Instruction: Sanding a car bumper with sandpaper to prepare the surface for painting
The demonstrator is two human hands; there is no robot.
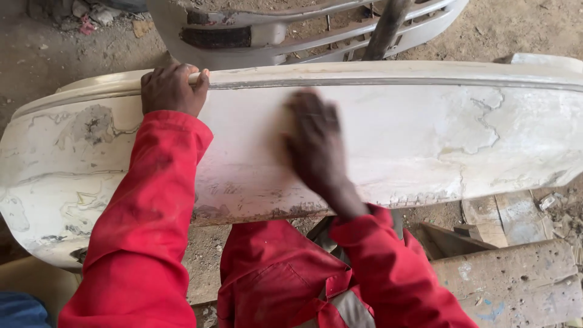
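Observation:
A long white car bumper (425,130) with patches of filler and peeled paint lies across in front of me. My left hand (172,88) is curled over its top edge, gripping it. My right hand (314,143) is pressed flat against the bumper's face near the middle and is blurred by motion. Whether anything lies under its palm is hidden. Both arms wear red sleeves.
A second grey bumper (255,36) lies on the dirt ground behind. A dark pole (385,27) stands beyond the white bumper. Wooden blocks and planks (516,279) rest at the lower right. Rubble lies at the top left.

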